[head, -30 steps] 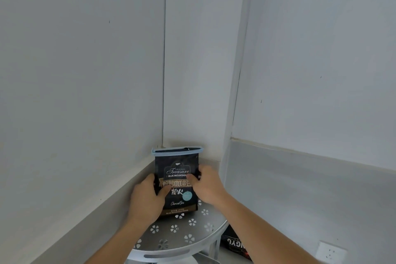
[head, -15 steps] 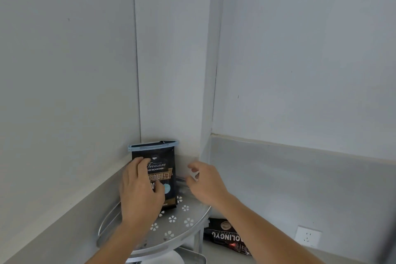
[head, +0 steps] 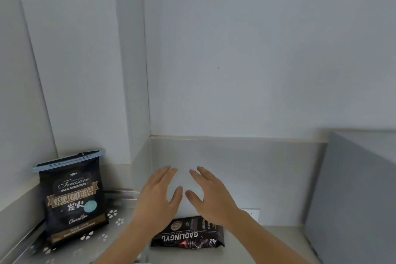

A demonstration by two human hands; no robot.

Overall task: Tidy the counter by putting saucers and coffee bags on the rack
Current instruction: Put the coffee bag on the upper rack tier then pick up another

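I have the counter (head: 267, 242) running across the lower right of my view, with a tall grey block (head: 353, 188) closing it off at three o'clock. At eight o'clock sits the rack shelf (head: 120, 227), a metal tray with flower-shaped cut-outs, and on it the blue-clipped coffee bag (head: 74, 199) stands upright, back in the corner against the wall. That one looks placed, I judge.

The second coffee bag (head: 190, 236), dark with GAOLINGYU lettering, lies flat on the counter at six o'clock, just right of the shelf's edge and not on it. No saucers show from here.

My left hand (head: 158, 201) and right hand (head: 210, 197) hover above that flat bag, palms down, fingers spread and loose, neither clamped on anything. The thumbs nearly meet over the bag's far edge; I cannot tell if either wrist brushes the foil.

The step in hand, as I read it, is picking up this bag. I would lower both hands to its short ends at nine and three o'clock, pinch through the foil where the beans give body, and lift level so the contents do not slump. Then carry it toward eight o'clock, stand it beside the first bag, not against its front, and settle it fully on the shelf before letting go; crinkled foil can slip.
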